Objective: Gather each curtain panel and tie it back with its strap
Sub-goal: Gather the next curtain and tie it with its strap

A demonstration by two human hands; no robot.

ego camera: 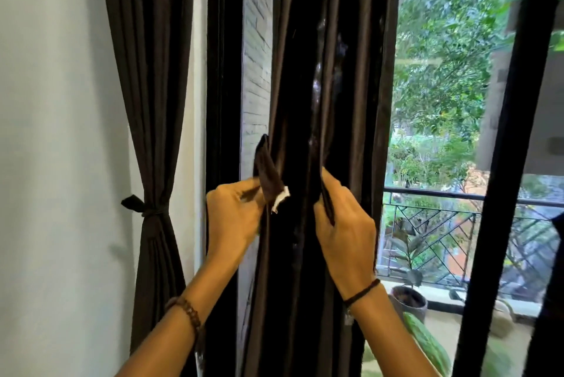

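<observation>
We see dark curtain panel (pixel 305 86) bunched at centre, before window frame (pixel 222 71). On its left side, left hand (pixel 235 215) pinches strap (pixel 268 175) end, white patch (pixel 282 197) at tip. On its right, right hand (pixel 345 233) grips other strap end. We note second panel (pixel 152 86) at far left beside wall (pixel 61 132), cinched by own tie (pixel 146 210). Beyond glass (pixel 442 71): balcony railing (pixel 433 196), potted plant (pixel 409 300).

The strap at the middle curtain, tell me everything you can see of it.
The strap is a narrow band of dark brown cloth, matching the curtain panel it belongs to. Its near end stands up in a folded loop with a small white patch at the tip, pinched by the left hand. What looks like its other end is gripped by the right hand across the gathered folds. It is not yet fastened.
</observation>
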